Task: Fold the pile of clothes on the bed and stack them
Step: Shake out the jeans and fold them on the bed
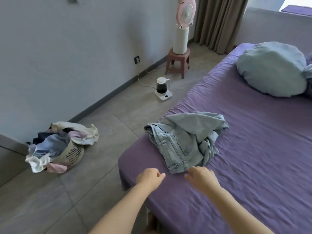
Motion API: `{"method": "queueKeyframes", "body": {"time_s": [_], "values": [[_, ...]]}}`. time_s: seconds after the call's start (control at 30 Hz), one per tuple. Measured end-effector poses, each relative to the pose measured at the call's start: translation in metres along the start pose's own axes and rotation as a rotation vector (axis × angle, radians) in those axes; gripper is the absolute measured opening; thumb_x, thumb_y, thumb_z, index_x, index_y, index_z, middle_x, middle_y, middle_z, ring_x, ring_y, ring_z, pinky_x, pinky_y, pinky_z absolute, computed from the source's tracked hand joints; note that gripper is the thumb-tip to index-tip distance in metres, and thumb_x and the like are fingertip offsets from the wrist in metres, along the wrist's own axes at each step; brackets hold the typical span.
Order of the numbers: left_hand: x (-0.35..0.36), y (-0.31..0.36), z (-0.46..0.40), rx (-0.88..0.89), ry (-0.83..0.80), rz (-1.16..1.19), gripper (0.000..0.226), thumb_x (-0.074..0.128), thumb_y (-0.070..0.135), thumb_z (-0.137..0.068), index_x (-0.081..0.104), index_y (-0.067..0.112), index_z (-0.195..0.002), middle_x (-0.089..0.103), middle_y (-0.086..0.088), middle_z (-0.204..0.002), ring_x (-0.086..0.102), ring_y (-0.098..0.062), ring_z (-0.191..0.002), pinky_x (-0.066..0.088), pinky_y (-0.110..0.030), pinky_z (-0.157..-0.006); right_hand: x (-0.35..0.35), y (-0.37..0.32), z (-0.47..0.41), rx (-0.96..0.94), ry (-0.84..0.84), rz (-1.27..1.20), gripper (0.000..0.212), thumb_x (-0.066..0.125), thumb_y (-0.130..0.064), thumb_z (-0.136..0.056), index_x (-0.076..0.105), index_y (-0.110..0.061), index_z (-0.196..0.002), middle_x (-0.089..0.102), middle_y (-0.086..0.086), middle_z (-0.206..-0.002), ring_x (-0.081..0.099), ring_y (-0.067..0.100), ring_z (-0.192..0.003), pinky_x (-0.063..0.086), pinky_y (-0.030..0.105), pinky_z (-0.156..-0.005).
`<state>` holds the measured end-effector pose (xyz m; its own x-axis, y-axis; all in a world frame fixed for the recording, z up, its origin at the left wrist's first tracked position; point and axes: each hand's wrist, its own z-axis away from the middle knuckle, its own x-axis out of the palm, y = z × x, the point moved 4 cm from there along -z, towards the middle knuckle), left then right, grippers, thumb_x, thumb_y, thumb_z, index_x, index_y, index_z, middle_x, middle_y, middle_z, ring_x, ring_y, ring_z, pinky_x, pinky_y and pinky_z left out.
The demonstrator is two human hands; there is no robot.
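Item: pale denim jeans (184, 141), crumpled, on the near left corner of the bed (253, 149). The waistband end lies toward you, just beyond your hands; the long axis runs away from you and slightly rightward, with the legs bunched and doubled over at the far end. One edge of the denim sits close to the bed's left side.

Your left hand (149, 177): over the bed corner, just short of the jeans, fingers loosely curled, grip holding nothing.

Your right hand (201, 177): beside the waistband, fingers relaxed and spread, grip holding nothing; whether the fingertips touch the denim cannot be told.

Surroundings: purple sheet, wrinkled. A light blue pillow (271, 68) at the far end of the bed, well apart from the jeans. On the floor to your left, a tipped laundry basket (70, 155) spilling mixed clothes. Farther along the wall, a kettle (162, 86) on its white base, a cord to a wall socket, and a pink fan (185, 13) on a white cylinder atop a small stool (177, 64). Nothing lies between your hands and the jeans.
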<state>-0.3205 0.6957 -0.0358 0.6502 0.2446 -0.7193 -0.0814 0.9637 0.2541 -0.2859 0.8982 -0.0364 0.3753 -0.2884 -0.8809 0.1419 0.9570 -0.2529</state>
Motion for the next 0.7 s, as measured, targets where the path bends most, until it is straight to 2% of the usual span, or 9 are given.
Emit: {"method": "queueKeyframes", "body": {"time_s": [0.1,0.17,0.3,0.43,0.5,0.53,0.57,0.63,0.7], "values": [[-0.032,-0.017,-0.052,-0.006,-0.029,0.050,0.032,0.041,0.053,-0.094,0.060,0.028,-0.095,0.065,0.006,-0.106,0.061,-0.019,-0.098,0.045,-0.029,-0.078,0.008,-0.016,-0.035,0.043,-0.029,0.010,0.030,0.043,-0.043,-0.091,0.057,-0.023,-0.108,0.061,-0.005,-0.111,0.054,0.020,-0.111,0.039,0.032,-0.085],[-0.055,-0.025,-0.090,-0.004,-0.005,0.124,0.034,0.042,0.051,-0.095,0.058,0.028,-0.115,0.062,0.005,-0.118,0.059,-0.018,-0.107,0.046,-0.029,-0.083,0.016,-0.021,-0.059,0.058,-0.063,0.028,0.035,0.042,-0.043,-0.092,0.050,-0.025,-0.122,0.054,-0.005,-0.122,0.047,0.020,-0.119,0.040,0.032,-0.090],[-0.087,-0.032,-0.166,-0.044,0.017,0.354,0.055,0.048,0.042,-0.096,0.034,0.021,-0.144,0.052,-0.005,-0.135,0.052,-0.023,-0.120,0.043,-0.031,-0.094,0.035,-0.019,-0.103,0.089,-0.120,0.039,0.058,0.048,-0.042,-0.089,0.030,-0.031,-0.143,0.035,-0.007,-0.144,0.029,0.018,-0.136,0.035,0.033,-0.102],[-0.099,-0.029,-0.230,-0.072,0.070,0.525,0.069,0.053,0.029,-0.096,0.015,0.016,-0.151,0.036,-0.013,-0.150,0.041,-0.028,-0.133,0.034,-0.036,-0.105,0.067,-0.011,-0.140,0.078,-0.249,0.150,0.085,0.058,-0.030,-0.086,0.001,-0.041,-0.149,0.004,-0.001,-0.158,0.001,0.022,-0.146,0.018,0.041,-0.113],[-0.102,-0.027,-0.255,-0.030,0.080,0.495,0.073,0.056,0.025,-0.095,0.013,0.018,-0.152,0.026,-0.013,-0.154,0.035,-0.028,-0.137,0.032,-0.035,-0.106,0.079,-0.009,-0.152,0.089,-0.280,0.230,0.097,0.063,-0.019,-0.083,-0.006,-0.041,-0.149,-0.004,0.007,-0.159,-0.001,0.028,-0.146,0.016,0.049,-0.112],[-0.103,-0.025,-0.266,0.008,0.077,0.446,0.074,0.059,0.025,-0.093,0.014,0.021,-0.152,0.019,-0.013,-0.156,0.031,-0.028,-0.139,0.030,-0.035,-0.108,0.082,-0.010,-0.157,0.075,-0.246,0.253,0.103,0.071,-0.019,-0.076,0.003,-0.041,-0.149,0.004,0.014,-0.159,0.010,0.032,-0.145,0.022,0.053,-0.109],[-0.104,-0.023,-0.276,0.059,0.071,0.356,0.075,0.062,0.026,-0.091,0.017,0.024,-0.152,0.014,-0.012,-0.158,0.026,-0.028,-0.141,0.028,-0.036,-0.110,0.084,-0.009,-0.163,0.064,-0.221,0.247,0.108,0.085,-0.024,-0.058,0.024,-0.040,-0.147,0.024,0.020,-0.153,0.032,0.037,-0.137,0.034,0.056,-0.101],[-0.101,-0.014,-0.289,0.192,0.060,0.107,0.070,0.065,0.029,-0.089,0.028,0.029,-0.149,0.012,-0.007,-0.159,0.018,-0.029,-0.142,0.025,-0.038,-0.113,0.083,-0.005,-0.172,0.028,-0.121,0.250,0.107,0.093,-0.029,-0.013,0.067,-0.032,-0.116,0.067,0.017,-0.112,0.068,0.032,-0.089,0.055,0.046,-0.068],[-0.095,-0.004,-0.295,0.284,0.051,-0.012,0.060,0.066,0.027,-0.088,0.042,0.030,-0.143,0.025,-0.003,-0.154,0.023,-0.027,-0.136,0.026,-0.033,-0.111,0.082,0.000,-0.177,0.006,-0.062,0.246,0.089,0.090,-0.022,-0.006,0.076,-0.027,-0.094,0.068,0.003,-0.073,0.064,0.023,-0.056,0.052,0.030,-0.051]]}}
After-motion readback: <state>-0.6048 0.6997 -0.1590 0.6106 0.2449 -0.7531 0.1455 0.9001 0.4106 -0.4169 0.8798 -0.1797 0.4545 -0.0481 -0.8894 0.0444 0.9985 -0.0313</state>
